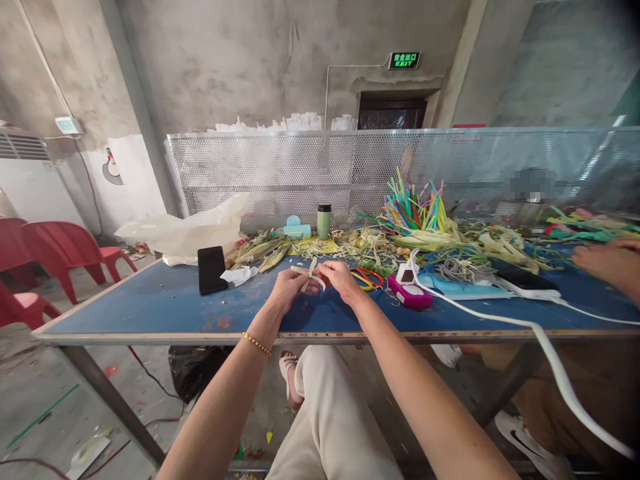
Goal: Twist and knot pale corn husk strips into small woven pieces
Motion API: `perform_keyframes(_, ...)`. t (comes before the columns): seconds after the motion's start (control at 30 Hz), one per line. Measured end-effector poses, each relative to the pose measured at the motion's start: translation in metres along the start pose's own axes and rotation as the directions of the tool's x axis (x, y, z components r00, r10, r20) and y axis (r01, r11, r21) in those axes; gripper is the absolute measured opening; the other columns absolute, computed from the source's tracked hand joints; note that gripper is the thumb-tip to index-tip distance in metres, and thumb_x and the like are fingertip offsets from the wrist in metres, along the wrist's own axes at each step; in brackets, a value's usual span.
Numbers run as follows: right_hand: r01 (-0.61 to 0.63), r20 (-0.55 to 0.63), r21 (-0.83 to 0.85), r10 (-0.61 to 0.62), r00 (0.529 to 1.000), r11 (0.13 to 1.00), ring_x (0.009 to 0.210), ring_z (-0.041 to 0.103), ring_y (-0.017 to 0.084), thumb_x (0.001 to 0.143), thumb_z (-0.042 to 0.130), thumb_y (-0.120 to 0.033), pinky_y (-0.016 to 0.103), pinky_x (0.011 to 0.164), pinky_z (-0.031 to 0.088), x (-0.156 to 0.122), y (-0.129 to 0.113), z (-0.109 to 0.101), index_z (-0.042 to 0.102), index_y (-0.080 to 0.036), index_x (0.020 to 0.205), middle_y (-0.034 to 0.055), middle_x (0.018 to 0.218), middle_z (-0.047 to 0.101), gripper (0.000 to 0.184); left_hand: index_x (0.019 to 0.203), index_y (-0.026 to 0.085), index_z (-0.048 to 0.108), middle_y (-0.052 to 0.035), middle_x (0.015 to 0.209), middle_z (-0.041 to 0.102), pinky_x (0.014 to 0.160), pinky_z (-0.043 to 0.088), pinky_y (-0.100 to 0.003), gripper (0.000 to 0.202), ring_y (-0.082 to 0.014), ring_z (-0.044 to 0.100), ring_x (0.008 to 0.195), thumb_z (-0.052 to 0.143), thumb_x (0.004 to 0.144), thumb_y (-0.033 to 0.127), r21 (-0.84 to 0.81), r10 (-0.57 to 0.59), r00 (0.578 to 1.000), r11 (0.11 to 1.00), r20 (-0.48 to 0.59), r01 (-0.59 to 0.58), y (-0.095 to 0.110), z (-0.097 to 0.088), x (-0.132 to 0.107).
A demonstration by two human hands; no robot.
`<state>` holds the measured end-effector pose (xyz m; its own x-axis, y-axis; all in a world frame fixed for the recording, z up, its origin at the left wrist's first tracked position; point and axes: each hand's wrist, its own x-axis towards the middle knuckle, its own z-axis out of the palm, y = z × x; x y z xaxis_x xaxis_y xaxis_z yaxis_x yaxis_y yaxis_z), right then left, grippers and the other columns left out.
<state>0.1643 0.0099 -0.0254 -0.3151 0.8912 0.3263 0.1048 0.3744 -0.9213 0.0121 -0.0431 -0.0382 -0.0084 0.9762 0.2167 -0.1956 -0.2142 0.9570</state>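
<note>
Above the blue tabletop point(175, 303), my left hand point(286, 291) pinches a thin, pale cream strip point(313, 271), which looks like husk or ribbon. From the other side my right hand point(341, 276) also has its fingers closed on it. The strip crosses over itself between the fingertips, and short ends stick out. How it is looped is too small to make out. Just right of my right hand lie red and yellow loops point(369, 279) of cord. Dry husk-like leaves point(260, 252) lie behind my hands.
A black phone point(211, 269) and crumpled white paper point(240, 275) lie left. Behind are a green bottle point(324, 221) and colourful stems point(415, 210). A magenta box point(410, 292) and white cable point(480, 310) are right. A co-worker's hand point(607, 263) is at far right.
</note>
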Motion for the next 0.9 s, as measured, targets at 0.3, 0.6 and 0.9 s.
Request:
perform_keyframes(0.3,-0.044,0.198,0.035,0.036,0.979,0.998,0.05,0.052,0.011,0.066,0.078,-0.054,0.022,0.045,0.037,-0.002,0.003,0.001,0.064,-0.016,0.063,0.0,0.057,0.061,0.04,0.082,0.013,0.066,-0.0004,0.058,0.066,0.048,0.041,-0.022,0.015,-0.0121,0.059,0.046,0.073,0.074,0.023,0.131,0.09,0.987,0.989,-0.136,-0.072,-0.003,0.0,0.004)
perform_keyframes(0.6,0.04,0.188,-0.036,-0.032,0.982,0.999,0.049,0.05,0.01,0.068,0.077,-0.048,0.023,0.046,0.04,0.001,0.009,0.001,0.066,-0.016,0.069,-0.002,0.054,0.058,0.034,0.077,0.011,0.068,-0.002,0.06,0.066,0.05,0.043,-0.022,0.015,-0.0122,0.06,0.049,0.076,0.071,0.022,0.044,0.036,0.997,0.999,-0.075,-0.032,-0.006,-0.001,0.005)
perform_keyframes(0.9,0.134,0.206,-0.205,-0.091,0.974,0.97,0.053,0.052,0.012,0.078,0.065,-0.035,0.023,0.05,0.04,0.0,0.008,0.0,0.067,-0.017,0.072,-0.0012,0.057,0.06,0.019,0.069,0.012,0.065,-0.0022,0.054,0.064,0.049,0.045,-0.023,0.017,-0.0125,0.059,0.045,0.079,0.071,0.022,0.085,0.063,0.988,0.995,-0.14,-0.052,-0.006,-0.002,0.006)
